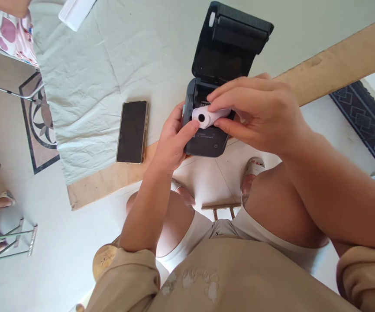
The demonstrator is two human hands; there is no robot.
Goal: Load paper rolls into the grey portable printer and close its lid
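A dark label printer (207,145) is held over the table's near edge, its black lid (231,43) swung up and back. My left hand (176,138) is closed around the printer's left side, with the thumb touching the end of a white paper roll (202,118). That roll has a dark round core and lies tilted at the printer's open bay. From the right, my right hand (255,110) pinches the roll between thumb and fingers. Those fingers hide the roll's right part. Left of the printer, a smartphone (132,132) lies with its dark screen up.
A pale green cloth (86,86) covers the table, leaving a wooden edge (109,180) bare. At the top left lies a white object (75,13). Part of another person's arm (10,5) shows in that corner. A wooden stool (105,260) stands by my left side.
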